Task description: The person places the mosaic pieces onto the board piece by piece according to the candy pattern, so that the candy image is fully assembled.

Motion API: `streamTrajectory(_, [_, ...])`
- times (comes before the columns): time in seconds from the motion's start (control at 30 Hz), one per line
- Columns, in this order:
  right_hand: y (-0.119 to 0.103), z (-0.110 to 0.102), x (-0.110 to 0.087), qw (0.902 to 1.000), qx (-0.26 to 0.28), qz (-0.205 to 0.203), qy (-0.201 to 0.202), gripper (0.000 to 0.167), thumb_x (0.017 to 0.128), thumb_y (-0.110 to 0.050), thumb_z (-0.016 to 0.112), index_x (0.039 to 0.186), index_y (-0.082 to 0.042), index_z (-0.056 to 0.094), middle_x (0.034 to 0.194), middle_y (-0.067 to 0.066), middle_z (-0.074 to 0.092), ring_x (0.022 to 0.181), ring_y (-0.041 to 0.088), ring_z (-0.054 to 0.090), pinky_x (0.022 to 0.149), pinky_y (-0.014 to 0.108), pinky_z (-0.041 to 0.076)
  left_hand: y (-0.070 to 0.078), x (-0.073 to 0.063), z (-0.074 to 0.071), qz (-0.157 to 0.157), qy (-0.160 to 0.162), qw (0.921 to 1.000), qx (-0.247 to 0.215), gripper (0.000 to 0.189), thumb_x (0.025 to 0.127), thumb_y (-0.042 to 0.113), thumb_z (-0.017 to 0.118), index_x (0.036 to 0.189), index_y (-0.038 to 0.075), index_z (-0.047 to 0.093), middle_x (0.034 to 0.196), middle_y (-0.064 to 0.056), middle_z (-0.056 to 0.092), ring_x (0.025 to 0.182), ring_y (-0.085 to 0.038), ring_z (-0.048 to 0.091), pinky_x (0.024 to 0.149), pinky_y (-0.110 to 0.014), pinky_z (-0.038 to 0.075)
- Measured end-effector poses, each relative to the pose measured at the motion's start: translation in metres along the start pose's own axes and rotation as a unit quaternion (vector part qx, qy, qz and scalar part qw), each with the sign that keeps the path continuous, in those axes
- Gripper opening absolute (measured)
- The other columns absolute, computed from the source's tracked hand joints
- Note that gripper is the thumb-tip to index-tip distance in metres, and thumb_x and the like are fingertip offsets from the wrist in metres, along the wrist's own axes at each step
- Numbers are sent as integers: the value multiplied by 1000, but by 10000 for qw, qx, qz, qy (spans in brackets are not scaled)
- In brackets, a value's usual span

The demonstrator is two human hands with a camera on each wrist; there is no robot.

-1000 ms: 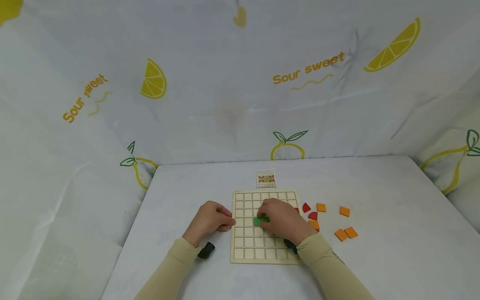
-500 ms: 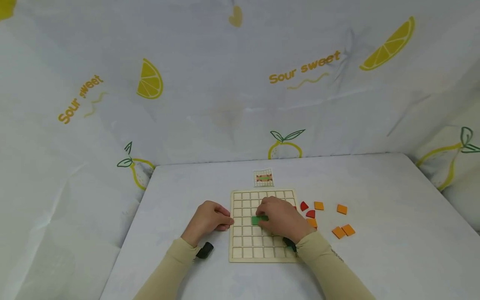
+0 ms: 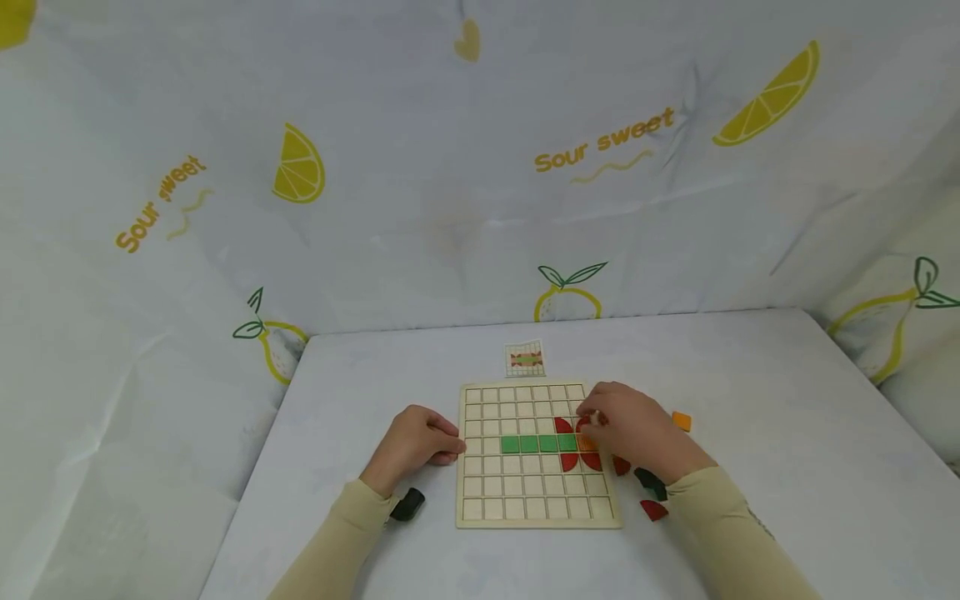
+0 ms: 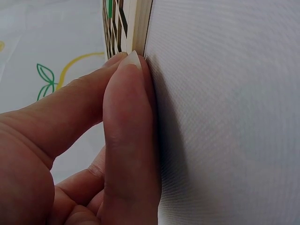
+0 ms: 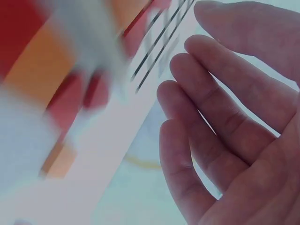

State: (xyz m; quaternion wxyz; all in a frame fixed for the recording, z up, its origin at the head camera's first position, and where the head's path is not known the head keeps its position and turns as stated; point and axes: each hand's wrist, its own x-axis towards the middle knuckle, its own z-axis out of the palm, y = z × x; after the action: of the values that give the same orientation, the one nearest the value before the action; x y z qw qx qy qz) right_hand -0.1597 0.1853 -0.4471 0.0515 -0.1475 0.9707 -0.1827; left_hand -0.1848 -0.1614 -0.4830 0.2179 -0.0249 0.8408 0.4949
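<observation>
A light wooden grid board (image 3: 491, 508) lies on the white table. My left hand (image 3: 420, 446) pinches its left edge between thumb and finger, as the left wrist view shows at the board's rim. Across the grid runs a row of green square tiles (image 3: 528, 444), with red quarter-round pieces (image 3: 568, 461) above and below its right end. My right hand (image 3: 633, 425) is over the board's right edge, hiding part of the pieces there. In the right wrist view its fingers (image 5: 220, 103) are loosely extended, the thumb apart, holding nothing. An orange tile (image 3: 586, 443) shows beside its thumb.
A small pattern card (image 3: 525, 359) lies behind the board. Right of the board are loose red pieces (image 3: 654, 510) and an orange square tile (image 3: 682, 421), partly around my right forearm. A cloth printed with lemons (image 3: 567, 303) hangs behind the table.
My right hand has moved from the green tiles to the board's right edge, uncovering the green row and red pieces and covering several loose orange tiles. My left hand stays at the left edge.
</observation>
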Motion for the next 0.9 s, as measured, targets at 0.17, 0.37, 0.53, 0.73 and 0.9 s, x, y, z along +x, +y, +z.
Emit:
streamTrajectory(0.17, [34,-13,-16,9986,-11,523,-23,19,95,-23,84,111,-13,83,108,2,74,100,24,66,90,47,64,1,0,1,-27,-6,10000,2,25,84,12,93,101,3,77,88,-7,80,73,-12,77,69,-27,66])
streamTrajectory(0.37, [73,-24,-35,9960,-74,887,-6,25,95,-22,84,115,-9,81,113,10,75,109,36,69,92,56,64,2,-1,1,-80,25,9999,54,26,83,13,94,101,4,78,88,-7,80,73,-12,76,69,-27,65])
streamTrajectory(0.53, [97,-28,-47,9951,-96,981,96,26,92,-18,87,112,-4,81,105,8,75,98,31,69,87,54,65,1,-1,1,-81,25,10000,52,26,83,13,94,102,4,78,89,-7,80,73,-12,77,69,-27,66])
streamTrajectory(0.73, [114,-27,-55,9947,-39,995,257,29,89,-19,89,112,-3,80,103,8,75,97,31,69,89,58,63,0,0,-1,-60,3,10000,71,27,83,14,94,103,4,77,89,-6,81,73,-12,77,70,-27,66])
streamTrajectory(0.9, [122,-25,-57,9946,88,1018,206,32,89,-19,89,114,-2,79,108,11,76,102,34,69,93,60,61,0,0,0,-41,-17,10000,45,28,83,14,94,103,3,78,89,-7,80,73,-12,77,69,-28,66])
